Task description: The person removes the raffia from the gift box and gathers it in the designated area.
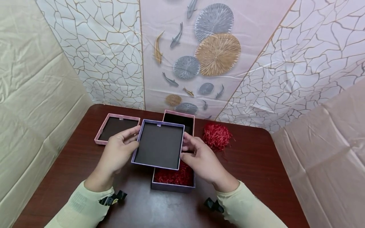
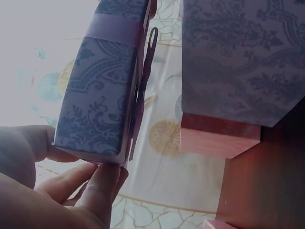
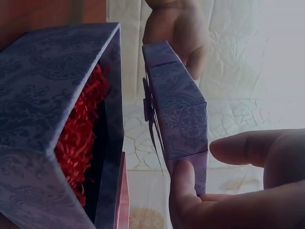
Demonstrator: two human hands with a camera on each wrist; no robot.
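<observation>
Both hands hold a purple patterned box lid (image 1: 159, 145), its dark inside facing the head camera. My left hand (image 1: 115, 156) pinches its left edge between thumb and fingers, and my right hand (image 1: 203, 160) grips the right edge. A lilac ribbon band crosses the lid, with a thin dark ribbon loop (image 2: 145, 86) hanging from its outer face in the left wrist view. Below the lid stands a matching purple box (image 1: 172, 187), partly covered by it in the head view. Red shredded paper (image 3: 78, 143) fills part of that box.
A pink box (image 1: 179, 112) with a dark inside stands behind the purple one. To the left lies a pink lid (image 1: 121, 128), inside up. A loose heap of red shredded paper (image 1: 217, 136) sits at right on the brown table (image 1: 251, 171). Patterned cloth hangs behind the table.
</observation>
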